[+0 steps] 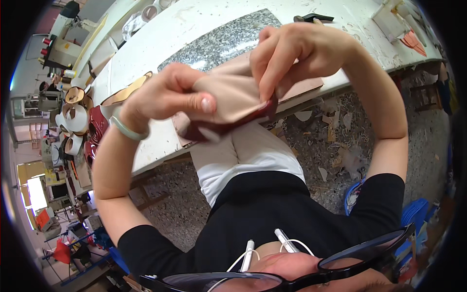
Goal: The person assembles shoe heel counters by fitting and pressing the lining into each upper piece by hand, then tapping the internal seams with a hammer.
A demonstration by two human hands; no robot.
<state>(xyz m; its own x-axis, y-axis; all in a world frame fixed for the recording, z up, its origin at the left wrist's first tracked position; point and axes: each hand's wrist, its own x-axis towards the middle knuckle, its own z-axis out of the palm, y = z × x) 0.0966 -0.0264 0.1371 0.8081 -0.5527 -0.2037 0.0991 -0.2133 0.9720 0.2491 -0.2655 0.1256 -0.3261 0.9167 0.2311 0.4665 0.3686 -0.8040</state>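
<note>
Gripping a leather piece over the bench edge

Holding it from both sides, the left hand and right hand pinch a beige-and-maroon leather piece above the bench's near edge, by the granite slab.

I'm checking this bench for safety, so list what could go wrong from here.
1. Both hands, left hand and right hand, pinch the beige and dark red leather piece in mid-air in front of the worktable; if the grip slips, it may drop among the scraps on the floor.
2. The tightly folded dark red edge might crease.
3. The earphone cables dangling at the chest could snag a forearm.
</note>
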